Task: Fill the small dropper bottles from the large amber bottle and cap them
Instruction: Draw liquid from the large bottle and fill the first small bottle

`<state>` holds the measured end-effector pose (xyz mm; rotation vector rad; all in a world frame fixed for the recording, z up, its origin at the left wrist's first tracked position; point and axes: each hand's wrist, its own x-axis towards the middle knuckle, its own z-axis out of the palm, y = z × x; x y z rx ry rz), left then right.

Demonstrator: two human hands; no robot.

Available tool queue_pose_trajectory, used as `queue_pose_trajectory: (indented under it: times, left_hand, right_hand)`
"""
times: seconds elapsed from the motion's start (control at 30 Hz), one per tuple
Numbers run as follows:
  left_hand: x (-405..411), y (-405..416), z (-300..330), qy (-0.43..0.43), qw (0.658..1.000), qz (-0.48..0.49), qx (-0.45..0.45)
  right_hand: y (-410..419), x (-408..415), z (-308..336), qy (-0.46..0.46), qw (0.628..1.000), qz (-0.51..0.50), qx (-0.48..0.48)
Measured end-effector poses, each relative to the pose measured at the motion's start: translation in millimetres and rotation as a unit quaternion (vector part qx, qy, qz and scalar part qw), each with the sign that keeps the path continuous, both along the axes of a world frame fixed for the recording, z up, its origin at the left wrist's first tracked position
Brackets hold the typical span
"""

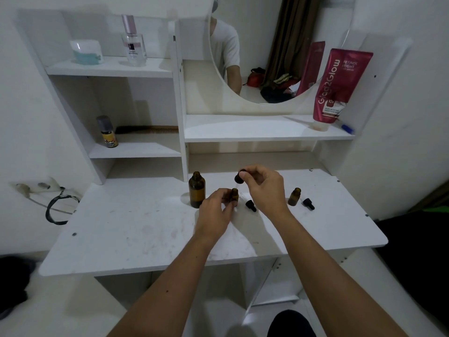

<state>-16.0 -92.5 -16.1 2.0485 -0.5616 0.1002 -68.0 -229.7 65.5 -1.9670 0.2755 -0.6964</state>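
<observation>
The large amber bottle (196,192) stands uncapped on the white tabletop (136,229). Just right of it, my left hand (215,211) grips a small amber dropper bottle (234,194) that stands upright on the table. Above that bottle my right hand (263,187) pinches a black dropper cap (239,177), its glass tube pointing down toward the bottle's mouth. A second black dropper cap (250,205) lies on the table between my hands. Farther right stands another small amber bottle (294,197), open, with a third dropper cap (308,204) lying beside it.
White shelves rise behind the table, holding a small yellow-labelled bottle (108,132), a comb (148,129), a perfume bottle (133,42), a white jar (86,51) and a red tube (339,88). A round mirror (267,52) hangs above. A cable (56,207) hangs left of the table.
</observation>
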Motion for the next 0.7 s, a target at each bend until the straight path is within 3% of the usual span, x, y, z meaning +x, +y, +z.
queue_pose_trajectory:
  times: [0.17,0.43,0.7]
  left_hand:
    - [1.3,1.8,-0.1,-0.003,1.0,-0.001,0.001]
    - [0.1,0.3,-1.1,0.003,1.0,0.003,0.005]
    - [-0.4,-0.4,-0.3,0.003,1.0,0.006,0.008]
  right_hand:
    - [1.0,-1.1,5.1,0.024,0.999,0.042,-0.001]
    - [2.9,1.2,5.7,0.037,0.999,-0.013,-0.015]
    - [6.7,-3.3,4.5,0.031,1.0,0.003,0.005]
